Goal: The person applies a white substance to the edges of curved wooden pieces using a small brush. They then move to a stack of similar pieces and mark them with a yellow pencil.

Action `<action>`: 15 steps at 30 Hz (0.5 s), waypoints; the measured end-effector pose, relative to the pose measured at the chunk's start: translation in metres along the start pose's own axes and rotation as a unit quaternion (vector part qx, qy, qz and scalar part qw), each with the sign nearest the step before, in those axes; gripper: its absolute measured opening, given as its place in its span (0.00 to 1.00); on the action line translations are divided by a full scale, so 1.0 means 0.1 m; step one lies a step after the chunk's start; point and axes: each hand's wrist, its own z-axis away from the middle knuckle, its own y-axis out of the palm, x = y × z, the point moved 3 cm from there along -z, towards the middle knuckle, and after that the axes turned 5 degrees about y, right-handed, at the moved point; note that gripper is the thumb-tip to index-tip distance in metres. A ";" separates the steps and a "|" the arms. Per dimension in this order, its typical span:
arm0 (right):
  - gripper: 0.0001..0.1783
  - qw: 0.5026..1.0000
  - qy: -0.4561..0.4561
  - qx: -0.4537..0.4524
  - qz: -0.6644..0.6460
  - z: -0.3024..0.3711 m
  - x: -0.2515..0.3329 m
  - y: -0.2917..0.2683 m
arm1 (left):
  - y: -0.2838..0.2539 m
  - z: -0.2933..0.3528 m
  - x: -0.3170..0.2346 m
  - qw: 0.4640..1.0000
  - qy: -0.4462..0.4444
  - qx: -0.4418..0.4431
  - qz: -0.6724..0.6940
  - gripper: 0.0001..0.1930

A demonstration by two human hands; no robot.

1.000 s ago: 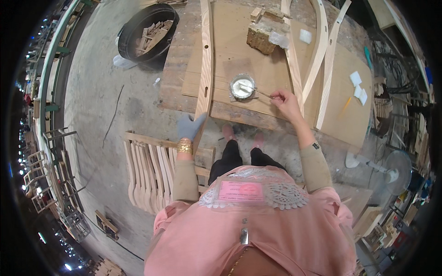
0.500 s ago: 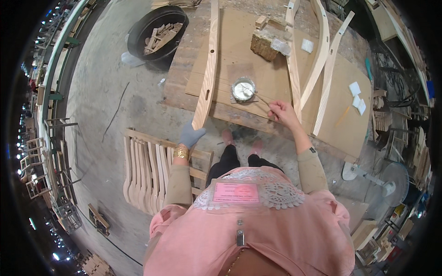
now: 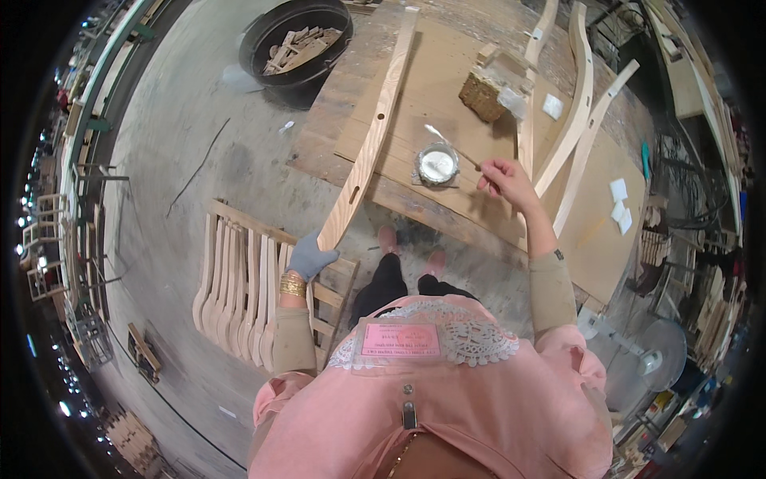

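Note:
My left hand (image 3: 311,257), in a grey glove, grips the near end of a long curved wooden piece (image 3: 372,147) with slots cut in it. Its far part lies over the cardboard-covered table. Bare, my right hand (image 3: 507,182) pinches a thin stick (image 3: 458,149) whose tip carries white paste. That tip is in the air just beyond a small round pot (image 3: 437,165) of white paste, apart from it. More curved wooden pieces (image 3: 581,80) lie on the table right of my right hand.
On the cardboard (image 3: 479,199) sit a rough brown block (image 3: 482,97) and several white pads (image 3: 619,190). A black tub (image 3: 257,52) of wood scraps stands at the far left. Below my left hand, curved wooden parts (image 3: 239,279) rest on a pallet. A fan (image 3: 656,358) is at right.
The stick's tip has come up out of the pot and now points past it. My left hand has shifted slightly left and nearer with the wooden piece, which leans more rightward.

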 end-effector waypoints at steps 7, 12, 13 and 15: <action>0.13 0.997 -0.017 0.033 0.071 -0.81 0.49 0.28 | -0.10 -0.08 0.15 1.000 0.012 0.010 0.010 0.30; 0.13 0.994 -0.003 0.060 0.090 -1.14 0.56 0.44 | -0.18 -0.12 0.18 1.000 0.007 0.021 -0.017 0.30; 0.13 0.993 -0.001 0.056 0.100 -1.18 0.56 0.44 | -0.20 -0.12 0.18 1.000 0.003 0.022 -0.007 0.30; 0.13 0.992 0.005 0.045 0.119 -1.25 0.56 0.44 | -0.24 -0.13 0.18 1.000 -0.005 0.030 -0.001 0.30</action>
